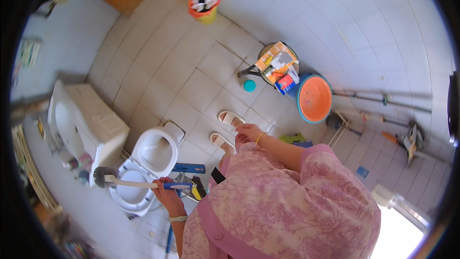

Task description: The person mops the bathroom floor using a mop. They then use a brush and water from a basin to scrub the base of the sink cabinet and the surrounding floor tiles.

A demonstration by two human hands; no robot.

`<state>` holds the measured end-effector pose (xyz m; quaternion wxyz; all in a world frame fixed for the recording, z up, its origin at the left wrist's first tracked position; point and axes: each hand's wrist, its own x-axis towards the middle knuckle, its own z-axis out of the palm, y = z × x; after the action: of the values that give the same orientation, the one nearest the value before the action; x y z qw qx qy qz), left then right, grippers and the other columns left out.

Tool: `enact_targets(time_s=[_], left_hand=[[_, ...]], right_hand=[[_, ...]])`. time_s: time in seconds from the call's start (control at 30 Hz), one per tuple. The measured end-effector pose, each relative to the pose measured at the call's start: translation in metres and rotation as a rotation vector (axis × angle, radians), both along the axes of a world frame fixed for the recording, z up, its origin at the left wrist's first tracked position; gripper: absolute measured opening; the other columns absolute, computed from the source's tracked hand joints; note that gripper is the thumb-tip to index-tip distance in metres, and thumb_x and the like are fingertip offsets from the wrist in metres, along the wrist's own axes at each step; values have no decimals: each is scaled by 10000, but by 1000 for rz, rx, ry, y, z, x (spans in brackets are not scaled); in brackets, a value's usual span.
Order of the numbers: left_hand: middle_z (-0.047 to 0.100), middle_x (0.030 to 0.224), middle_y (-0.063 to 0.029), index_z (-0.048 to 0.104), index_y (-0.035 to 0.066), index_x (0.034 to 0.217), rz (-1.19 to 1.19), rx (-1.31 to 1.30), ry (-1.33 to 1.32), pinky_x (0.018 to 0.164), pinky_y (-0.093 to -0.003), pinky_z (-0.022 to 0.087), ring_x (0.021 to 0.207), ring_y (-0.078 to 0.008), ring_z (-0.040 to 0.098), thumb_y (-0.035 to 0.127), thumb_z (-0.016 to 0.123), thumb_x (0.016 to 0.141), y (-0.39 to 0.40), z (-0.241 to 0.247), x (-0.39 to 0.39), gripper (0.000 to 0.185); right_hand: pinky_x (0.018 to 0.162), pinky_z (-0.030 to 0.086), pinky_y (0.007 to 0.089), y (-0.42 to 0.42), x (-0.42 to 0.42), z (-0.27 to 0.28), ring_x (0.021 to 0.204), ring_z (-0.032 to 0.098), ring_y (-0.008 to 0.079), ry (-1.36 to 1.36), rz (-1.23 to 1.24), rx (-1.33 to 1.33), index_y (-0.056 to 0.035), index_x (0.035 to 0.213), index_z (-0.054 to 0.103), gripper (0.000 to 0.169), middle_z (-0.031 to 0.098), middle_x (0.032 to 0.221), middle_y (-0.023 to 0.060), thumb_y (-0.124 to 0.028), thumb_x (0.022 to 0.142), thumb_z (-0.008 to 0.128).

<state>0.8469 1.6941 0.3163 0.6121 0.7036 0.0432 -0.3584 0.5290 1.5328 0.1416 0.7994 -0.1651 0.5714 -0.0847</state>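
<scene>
My left hand [166, 194] grips the blue-and-white handle of a toilet brush [134, 184]. Its round grey bristle head points left, in front of the raised seat and lid [131, 189] of a white toilet. The toilet bowl [158, 150] lies open just above the brush in the picture; the brush head is apart from it. My right hand [249, 133] hangs in front of the pink patterned dress, above the white sandals [221, 139]. Its fingers are loosely curled, and nothing shows in them.
A washbasin cabinet [107, 115] stands beyond the toilet. Cleaning tools, including a blue-headed one [190, 168], lie beside it. Against the wall are a stool [267, 52] piled with packages, an orange basin [315, 99] and several poles [381, 100]. A lined waste bin [206, 18] stands farther off.
</scene>
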Motion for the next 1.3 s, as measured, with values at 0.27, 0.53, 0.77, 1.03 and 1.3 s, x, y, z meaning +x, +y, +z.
enact_targets(time_s=[0.27, 0.53, 0.77, 1.03, 1.3], left_hand=[[475, 783, -20, 442, 93, 973, -307, 180, 32, 656, -271, 430, 687, -128, 464, 207, 484, 983, -19, -89, 17, 122], [460, 734, -6, 442, 88, 962, -514, 362, -56, 591, -258, 413, 640, -109, 453, 162, 467, 984, -25, -111, -10, 81], [461, 701, -4, 433, 89, 907, -636, 573, -217, 526, -268, 421, 587, -106, 453, 170, 484, 968, -16, -130, -25, 113], [473, 659, -28, 442, 68, 901, -818, 677, -262, 526, -279, 420, 562, -131, 474, 141, 477, 953, -55, -134, -97, 97], [480, 629, -36, 447, 45, 885, -933, 680, -343, 503, -278, 417, 539, -136, 487, 159, 494, 952, -82, -132, -128, 140]], right_hand=[[607, 553, 337, 105, -200, -57, 731, 661, 235, 394, -719, 183, -27, 1102, 576, 291, 667, 905, 150, -225, 890, 602], [658, 570, 385, 128, -291, -148, 776, 659, 275, 308, -1273, 315, 12, 1074, 555, 273, 655, 935, 174, -193, 895, 573], [790, 560, 431, 73, -371, -270, 938, 633, 322, 387, -1739, 165, 61, 1132, 514, 317, 610, 1034, 187, -171, 921, 555], [1013, 395, 528, 42, -444, -319, 1242, 453, 336, 105, -2121, 266, 9, 1361, 334, 504, 415, 1350, 181, -203, 943, 521], [986, 352, 538, 52, -447, -331, 1107, 512, 323, 502, -1876, 650, -116, 1257, 475, 429, 466, 1313, 138, -200, 870, 640]])
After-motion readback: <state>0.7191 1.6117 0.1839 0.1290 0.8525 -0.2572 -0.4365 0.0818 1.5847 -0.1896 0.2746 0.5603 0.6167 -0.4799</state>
